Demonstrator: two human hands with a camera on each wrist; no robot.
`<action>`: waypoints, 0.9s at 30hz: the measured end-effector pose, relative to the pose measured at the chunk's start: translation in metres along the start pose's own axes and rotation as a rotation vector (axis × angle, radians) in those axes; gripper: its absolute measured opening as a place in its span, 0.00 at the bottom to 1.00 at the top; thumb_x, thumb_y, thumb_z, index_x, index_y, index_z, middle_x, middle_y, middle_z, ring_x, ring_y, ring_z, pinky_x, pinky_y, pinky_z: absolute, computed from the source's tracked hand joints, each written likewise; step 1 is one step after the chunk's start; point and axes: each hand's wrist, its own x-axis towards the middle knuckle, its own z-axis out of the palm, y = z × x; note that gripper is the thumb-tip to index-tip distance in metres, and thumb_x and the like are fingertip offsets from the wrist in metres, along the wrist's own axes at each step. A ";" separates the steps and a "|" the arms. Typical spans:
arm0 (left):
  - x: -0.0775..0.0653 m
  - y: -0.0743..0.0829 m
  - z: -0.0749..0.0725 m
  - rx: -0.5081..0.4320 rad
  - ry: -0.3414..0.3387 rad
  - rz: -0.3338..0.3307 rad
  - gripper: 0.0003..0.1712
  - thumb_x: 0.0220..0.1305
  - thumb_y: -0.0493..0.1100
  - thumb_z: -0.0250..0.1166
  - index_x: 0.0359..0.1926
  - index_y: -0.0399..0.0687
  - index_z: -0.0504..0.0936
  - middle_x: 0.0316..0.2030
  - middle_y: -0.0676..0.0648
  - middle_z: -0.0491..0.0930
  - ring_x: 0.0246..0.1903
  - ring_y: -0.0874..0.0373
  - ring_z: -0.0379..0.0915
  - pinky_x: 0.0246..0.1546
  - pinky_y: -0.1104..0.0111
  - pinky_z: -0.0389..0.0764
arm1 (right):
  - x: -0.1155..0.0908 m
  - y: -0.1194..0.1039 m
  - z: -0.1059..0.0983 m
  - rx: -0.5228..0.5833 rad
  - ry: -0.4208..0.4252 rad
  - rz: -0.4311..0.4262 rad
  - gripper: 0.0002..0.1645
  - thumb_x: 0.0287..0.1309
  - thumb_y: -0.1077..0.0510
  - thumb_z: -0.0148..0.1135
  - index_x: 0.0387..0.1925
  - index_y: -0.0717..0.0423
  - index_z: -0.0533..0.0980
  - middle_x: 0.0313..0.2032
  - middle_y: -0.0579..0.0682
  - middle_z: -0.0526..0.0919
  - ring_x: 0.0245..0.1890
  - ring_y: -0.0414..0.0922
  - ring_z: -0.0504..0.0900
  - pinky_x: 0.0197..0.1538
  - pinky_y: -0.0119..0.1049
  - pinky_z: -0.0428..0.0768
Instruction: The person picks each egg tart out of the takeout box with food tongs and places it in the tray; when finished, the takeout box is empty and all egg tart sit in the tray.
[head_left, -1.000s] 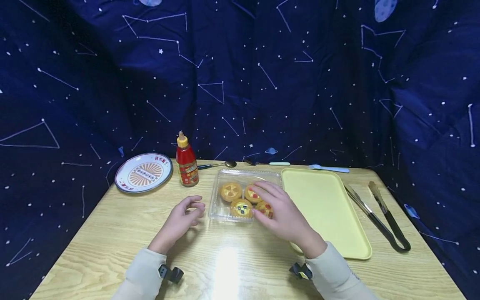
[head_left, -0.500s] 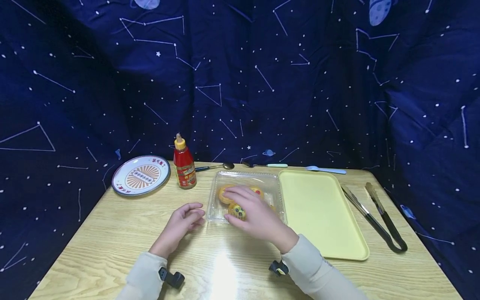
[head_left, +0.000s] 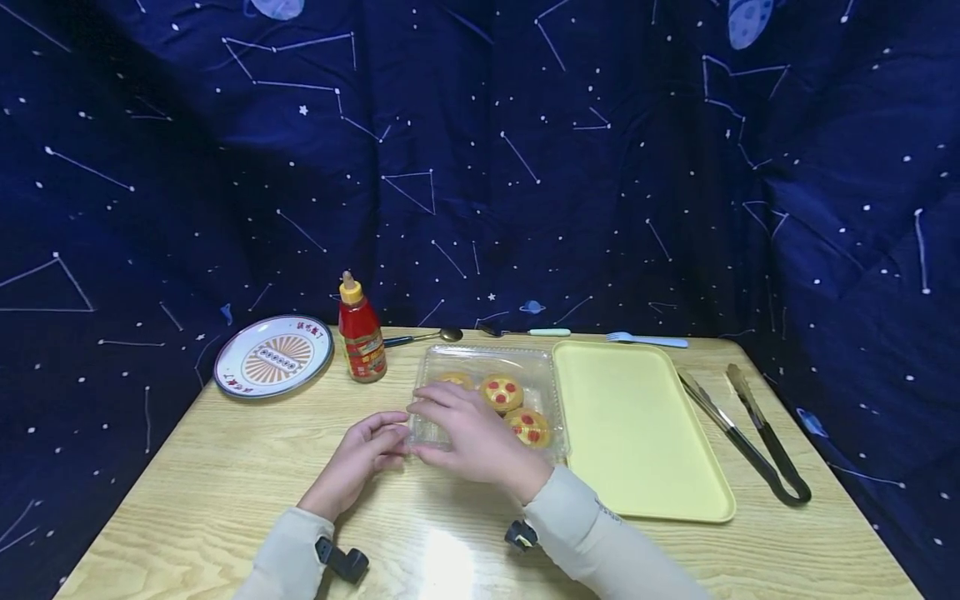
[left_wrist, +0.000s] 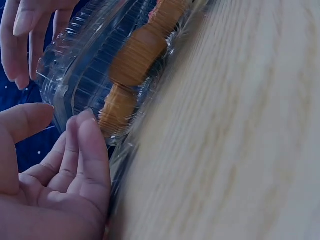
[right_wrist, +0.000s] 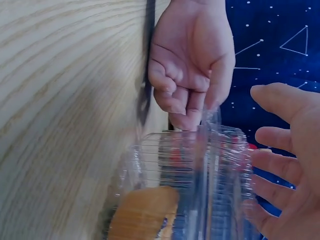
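Note:
A clear plastic clamshell box sits on the wooden table, its ribbed lid over several small round tarts, some with red dots on top. My left hand is at the box's near left corner. In the left wrist view its straight fingers touch the ribbed side, and the thumb stands apart from them. Over the left part of the lid, my right hand has its fingers spread, hiding some tarts in the head view. Its fingertips are right at the lid in the right wrist view.
A pale yellow tray lies right of the box, with black-handled tongs beyond it. Behind are a spoon, a green-handled utensil and a blue fork. A red sauce bottle and plate stand left.
My right hand has moved left across the lid, from the box's right side to its left corner, uncovering the right-hand tarts. My left hand has come up to the box's side.

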 end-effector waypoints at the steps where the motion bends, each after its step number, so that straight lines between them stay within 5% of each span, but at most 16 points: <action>1: 0.000 0.000 0.000 -0.007 -0.004 0.000 0.24 0.70 0.41 0.60 0.62 0.33 0.69 0.44 0.45 0.80 0.41 0.55 0.79 0.40 0.67 0.82 | 0.001 0.000 0.002 -0.006 -0.004 0.001 0.29 0.59 0.41 0.67 0.58 0.49 0.77 0.64 0.50 0.74 0.67 0.52 0.67 0.68 0.54 0.63; 13: 0.004 -0.006 -0.012 -0.135 -0.153 0.041 0.13 0.73 0.37 0.55 0.55 0.39 0.75 0.39 0.49 0.80 0.36 0.61 0.79 0.42 0.69 0.82 | 0.006 -0.003 0.013 -0.115 -0.083 0.038 0.32 0.55 0.38 0.69 0.59 0.43 0.78 0.67 0.49 0.70 0.69 0.53 0.63 0.67 0.58 0.62; 20: 0.007 -0.008 -0.010 -0.226 -0.157 0.021 0.11 0.72 0.35 0.56 0.52 0.43 0.77 0.39 0.49 0.81 0.36 0.62 0.80 0.41 0.72 0.82 | 0.012 -0.003 0.017 -0.197 -0.058 0.025 0.21 0.58 0.43 0.69 0.52 0.42 0.82 0.60 0.45 0.77 0.62 0.51 0.70 0.63 0.55 0.68; 27: 0.010 -0.008 -0.012 -0.233 -0.183 0.015 0.11 0.73 0.34 0.55 0.53 0.41 0.76 0.38 0.49 0.81 0.38 0.60 0.80 0.43 0.71 0.82 | 0.018 0.001 0.018 -0.149 -0.054 0.034 0.18 0.53 0.43 0.73 0.44 0.43 0.85 0.55 0.44 0.80 0.57 0.49 0.72 0.62 0.53 0.69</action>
